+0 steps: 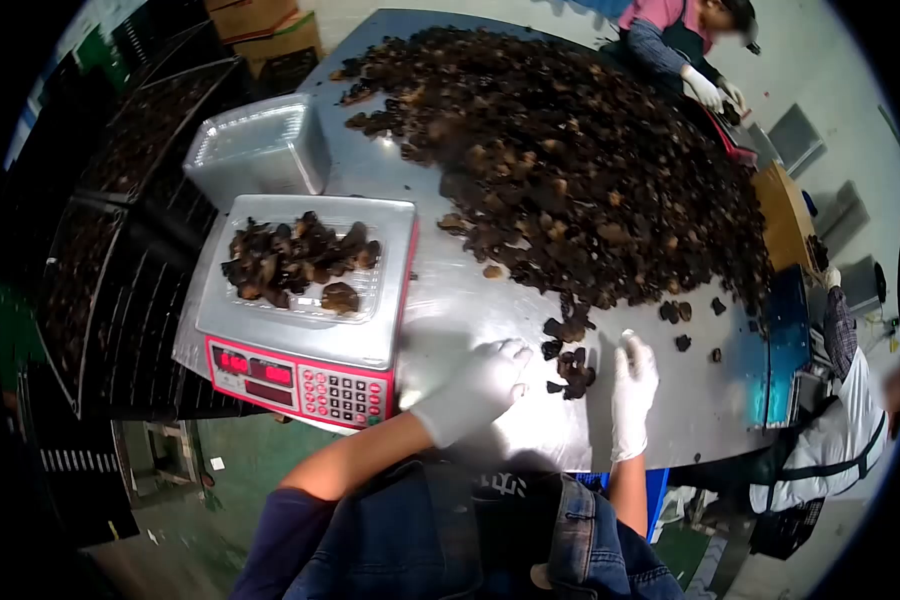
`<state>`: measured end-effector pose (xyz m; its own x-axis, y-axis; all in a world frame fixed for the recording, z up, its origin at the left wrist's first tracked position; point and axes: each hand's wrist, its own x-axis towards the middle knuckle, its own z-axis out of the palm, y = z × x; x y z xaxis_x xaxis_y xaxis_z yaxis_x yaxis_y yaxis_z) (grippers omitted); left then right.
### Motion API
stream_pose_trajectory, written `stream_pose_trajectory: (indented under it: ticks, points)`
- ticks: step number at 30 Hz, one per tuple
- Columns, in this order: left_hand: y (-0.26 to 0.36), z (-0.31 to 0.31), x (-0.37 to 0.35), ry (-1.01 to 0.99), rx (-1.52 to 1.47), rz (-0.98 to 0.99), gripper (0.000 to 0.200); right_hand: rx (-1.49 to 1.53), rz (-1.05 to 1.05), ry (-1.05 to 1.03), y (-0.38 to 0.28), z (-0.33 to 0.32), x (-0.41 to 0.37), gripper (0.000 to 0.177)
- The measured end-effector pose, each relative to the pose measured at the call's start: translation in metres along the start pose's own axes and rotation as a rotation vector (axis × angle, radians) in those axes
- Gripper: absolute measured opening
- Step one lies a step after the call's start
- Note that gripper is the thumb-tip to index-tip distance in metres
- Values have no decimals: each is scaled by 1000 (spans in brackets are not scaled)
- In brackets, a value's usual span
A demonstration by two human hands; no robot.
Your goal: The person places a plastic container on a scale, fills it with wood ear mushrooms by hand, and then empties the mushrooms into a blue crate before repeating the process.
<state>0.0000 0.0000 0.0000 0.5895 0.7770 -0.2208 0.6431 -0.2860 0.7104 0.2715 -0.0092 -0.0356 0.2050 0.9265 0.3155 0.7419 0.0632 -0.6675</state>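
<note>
White gloves cover both hands. My left hand (485, 388) is over the metal table (450, 320), right of the scale; its fingers are blurred. My right hand (632, 395) stands on edge at the table's front, fingers stretched out, nothing held. Between the two hands lie a few dark mushroom pieces (574, 372), untouched. A large pile of dark mushrooms (570, 170) spreads behind them. On the red and silver scale (370, 345) sits a clear plastic tray (315, 308) with mushroom pieces (300, 255) in it.
A stack of clear trays (260, 150) stands behind the scale. Dark racks (160, 270) with more mushrooms are at the left. One co-worker (660, 45) in gloves works at the back right, another (840, 430) at the right. A blue bin (787, 320) touches the table's right edge.
</note>
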Motion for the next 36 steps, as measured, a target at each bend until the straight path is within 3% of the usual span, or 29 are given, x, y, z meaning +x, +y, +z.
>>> stream_pose_trajectory:
  ticks: [2,3,5,6,7,8,9,12,13,15,17,19,23,25,27,29,31,34,36]
  points:
    - [-9,17,16,108,69,-83,64,21,98,-65,-26,-2,-30,29]
    - [10,33,62,129,54,-44,64,11,128,-105,7,-21,-17,35]
    - [12,34,74,356,84,93,66,7,254,-256,-32,-25,-29,57]
    - [6,43,81,489,158,189,63,-91,115,-271,-30,-19,-34,69]
    - [4,48,88,484,160,191,63,-193,-33,-278,-22,-11,-35,81]
    - [2,51,94,478,163,208,49,-247,-96,-280,-12,-3,-37,92]
    - [5,50,96,477,166,224,36,-284,-18,-334,-21,0,-34,96]
    - [-4,64,99,459,72,206,28,-399,-127,-341,-26,17,-30,93]
    - [-9,71,101,475,-10,221,27,-449,-235,-274,-28,19,-30,70]
    - [-9,65,91,560,68,262,19,-334,-174,-265,-28,25,-26,60]
    - [8,43,83,463,297,53,21,-322,-174,-193,-26,31,-23,43]
    - [11,26,66,566,330,34,23,-278,-167,-165,-19,30,-23,28]
    - [22,-58,-24,750,190,-8,27,-114,-271,-35,-10,29,-17,18]
    - [-8,-87,-64,1045,233,56,31,-74,-276,-55,-33,30,-4,20]
    - [-20,-128,-105,1140,497,-43,33,109,-352,-98,-88,36,14,22]
    - [-51,-142,-127,1228,432,-184,36,233,-434,-176,-141,52,29,26]
    - [-76,-149,-137,1173,558,-241,39,397,-615,-197,-204,72,43,28]
    - [-97,-143,-139,1036,577,-253,55,310,-829,-113,-257,128,46,34]
    - [-97,-138,-141,1022,578,-251,69,167,-863,-221,-265,161,40,56]
